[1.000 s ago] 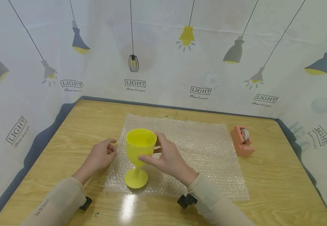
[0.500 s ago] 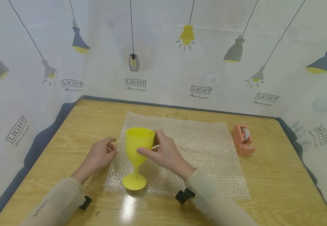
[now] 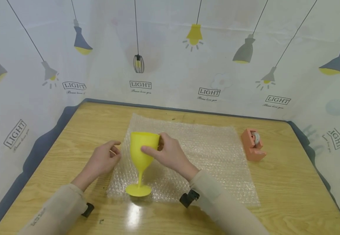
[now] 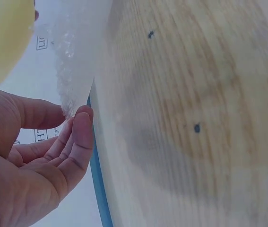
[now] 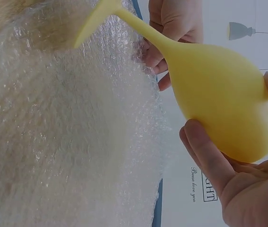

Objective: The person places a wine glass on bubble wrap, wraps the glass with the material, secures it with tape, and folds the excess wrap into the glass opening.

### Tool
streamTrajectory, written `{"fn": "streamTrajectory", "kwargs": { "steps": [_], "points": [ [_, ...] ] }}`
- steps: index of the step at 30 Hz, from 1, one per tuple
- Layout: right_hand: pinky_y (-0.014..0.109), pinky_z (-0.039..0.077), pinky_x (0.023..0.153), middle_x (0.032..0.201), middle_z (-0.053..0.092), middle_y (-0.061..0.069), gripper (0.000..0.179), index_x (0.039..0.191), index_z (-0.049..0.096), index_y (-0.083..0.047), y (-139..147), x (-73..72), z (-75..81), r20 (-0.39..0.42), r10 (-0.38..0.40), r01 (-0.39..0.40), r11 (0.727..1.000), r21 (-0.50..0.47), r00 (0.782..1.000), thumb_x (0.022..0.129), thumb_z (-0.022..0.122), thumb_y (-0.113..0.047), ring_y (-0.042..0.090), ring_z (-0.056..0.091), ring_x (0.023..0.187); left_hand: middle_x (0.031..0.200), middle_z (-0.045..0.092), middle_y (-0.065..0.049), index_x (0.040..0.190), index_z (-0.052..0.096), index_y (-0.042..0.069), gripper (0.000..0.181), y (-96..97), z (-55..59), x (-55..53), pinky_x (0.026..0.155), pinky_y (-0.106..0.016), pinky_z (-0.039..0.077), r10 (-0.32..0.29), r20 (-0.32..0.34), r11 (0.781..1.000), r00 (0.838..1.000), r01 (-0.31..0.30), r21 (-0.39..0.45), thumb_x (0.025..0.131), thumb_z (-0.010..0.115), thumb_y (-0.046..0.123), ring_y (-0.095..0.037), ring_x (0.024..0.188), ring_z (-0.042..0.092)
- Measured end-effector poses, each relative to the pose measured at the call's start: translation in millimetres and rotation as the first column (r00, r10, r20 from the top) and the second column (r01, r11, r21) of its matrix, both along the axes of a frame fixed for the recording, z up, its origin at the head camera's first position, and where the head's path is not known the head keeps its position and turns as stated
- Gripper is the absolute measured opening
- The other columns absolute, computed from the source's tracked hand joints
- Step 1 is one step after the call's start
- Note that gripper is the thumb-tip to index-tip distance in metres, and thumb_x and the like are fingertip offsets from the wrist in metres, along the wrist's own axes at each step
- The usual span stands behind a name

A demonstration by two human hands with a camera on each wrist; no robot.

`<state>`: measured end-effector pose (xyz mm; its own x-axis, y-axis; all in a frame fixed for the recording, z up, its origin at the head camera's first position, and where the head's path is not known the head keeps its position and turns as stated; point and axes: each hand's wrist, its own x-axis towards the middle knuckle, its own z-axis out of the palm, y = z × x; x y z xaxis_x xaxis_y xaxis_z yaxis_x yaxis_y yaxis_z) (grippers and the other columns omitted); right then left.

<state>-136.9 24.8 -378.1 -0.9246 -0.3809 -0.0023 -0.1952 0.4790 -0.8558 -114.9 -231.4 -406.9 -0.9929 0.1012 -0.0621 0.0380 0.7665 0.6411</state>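
Observation:
A yellow goblet is in my right hand, which grips its bowl, with the thumb on the near side. The goblet leans, its foot towards me over the near left part of a sheet of bubble wrap. In the right wrist view the bowl of the goblet lies between thumb and fingers, the stem uncovered. My left hand rests beside the sheet's left edge, its fingers loosely bent. The left wrist view shows the fingertips of that left hand right at the edge of the wrap.
A coral tape dispenser with a roll of tape stands right of the wrap on the wooden table. Small dark marks dot the tabletop. A white curtain printed with lamps borders the back and sides.
My right hand has tipped the goblet, so its inside no longer shows and its foot sits a little further left. The left hand stays almost where it was.

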Motion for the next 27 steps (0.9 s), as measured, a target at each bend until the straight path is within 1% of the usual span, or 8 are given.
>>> {"fn": "streamTrajectory", "kwargs": {
  "steps": [5, 10, 12, 16, 18, 21, 27],
  "points": [
    [0.030, 0.061, 0.070, 0.102, 0.070, 0.009, 0.053, 0.114, 0.062, -0.005, -2, -3.2, -1.7, 0.070, -0.006, 0.007, 1.000, -0.018, 0.998, 0.091, 0.075, -0.051, 0.020, 0.067, 0.088, 0.105, 0.070, -0.020, 0.137, 0.052, -0.014, 0.048, 0.1, 0.9, 0.3, 0.076, -0.044, 0.061, -0.006, 0.002, 1.000, 1.000, 0.006, 0.006, 0.094, 0.064, 0.004, -0.033, 0.093, 0.070],
    [0.031, 0.062, 0.066, 0.100, 0.069, 0.009, 0.050, 0.110, 0.062, -0.006, -5, -4.5, -2.9, 0.124, -0.012, 0.016, 0.999, -0.032, 0.992, 0.091, 0.075, -0.050, 0.020, 0.068, 0.082, 0.110, 0.069, -0.020, 0.141, 0.051, -0.011, 0.048, 0.8, 0.1, 0.8, 0.074, -0.041, 0.061, 0.005, 0.040, 1.000, 0.999, -0.005, -0.004, 0.096, 0.064, 0.005, -0.032, 0.096, 0.069],
    [0.035, 0.063, 0.067, 0.098, 0.069, 0.009, 0.050, 0.109, 0.062, -0.005, -7, -5.1, -3.6, 0.142, -0.014, 0.019, 0.999, -0.035, 0.990, 0.092, 0.075, -0.050, 0.019, 0.068, 0.079, 0.111, 0.068, -0.020, 0.142, 0.051, -0.010, 0.049, 1.0, -0.7, 0.9, 0.074, -0.041, 0.061, 0.010, 0.051, 1.000, 0.999, -0.010, -0.008, 0.097, 0.063, 0.005, -0.032, 0.097, 0.069],
    [0.044, 0.065, 0.070, 0.095, 0.069, 0.009, 0.051, 0.110, 0.063, -0.003, -11, -6.6, -5.8, 0.179, -0.016, 0.026, 0.998, -0.050, 0.984, 0.092, 0.075, -0.050, 0.020, 0.069, 0.075, 0.110, 0.068, -0.020, 0.141, 0.051, -0.010, 0.048, 0.5, -1.5, 0.3, 0.073, -0.040, 0.061, 0.008, 0.044, 1.000, 0.999, -0.008, -0.003, 0.096, 0.063, 0.005, -0.032, 0.096, 0.069],
    [0.045, 0.065, 0.071, 0.094, 0.069, 0.009, 0.052, 0.110, 0.064, -0.003, -13, -7.6, -7.7, 0.187, -0.016, 0.026, 0.998, -0.052, 0.982, 0.092, 0.075, -0.050, 0.020, 0.069, 0.075, 0.110, 0.069, -0.020, 0.140, 0.052, -0.010, 0.048, 0.5, -1.7, 0.2, 0.073, -0.040, 0.061, 0.009, 0.043, 1.000, 0.999, -0.009, -0.001, 0.096, 0.063, 0.005, -0.032, 0.096, 0.069],
    [0.045, 0.065, 0.070, 0.091, 0.070, 0.008, 0.051, 0.108, 0.066, -0.003, -17, -9.3, -10.4, 0.199, -0.016, 0.026, 0.998, -0.051, 0.980, 0.092, 0.075, -0.050, 0.024, 0.071, 0.075, 0.109, 0.069, -0.020, 0.140, 0.052, -0.011, 0.048, 0.0, -2.2, -0.2, 0.073, -0.040, 0.061, 0.009, 0.042, 1.000, 0.999, -0.009, 0.001, 0.096, 0.063, 0.005, -0.032, 0.095, 0.070],
    [0.046, 0.065, 0.069, 0.084, 0.070, 0.009, 0.046, 0.100, 0.068, -0.003, -24, -11.3, -11.7, 0.234, -0.010, 0.021, 0.999, -0.045, 0.972, 0.094, 0.073, -0.048, 0.037, 0.074, 0.080, 0.108, 0.069, -0.020, 0.139, 0.052, -0.011, 0.048, -0.2, -2.6, -0.8, 0.074, -0.041, 0.061, 0.006, 0.040, 1.000, 0.999, -0.006, 0.007, 0.095, 0.063, 0.004, -0.033, 0.095, 0.070]
  ]
}}
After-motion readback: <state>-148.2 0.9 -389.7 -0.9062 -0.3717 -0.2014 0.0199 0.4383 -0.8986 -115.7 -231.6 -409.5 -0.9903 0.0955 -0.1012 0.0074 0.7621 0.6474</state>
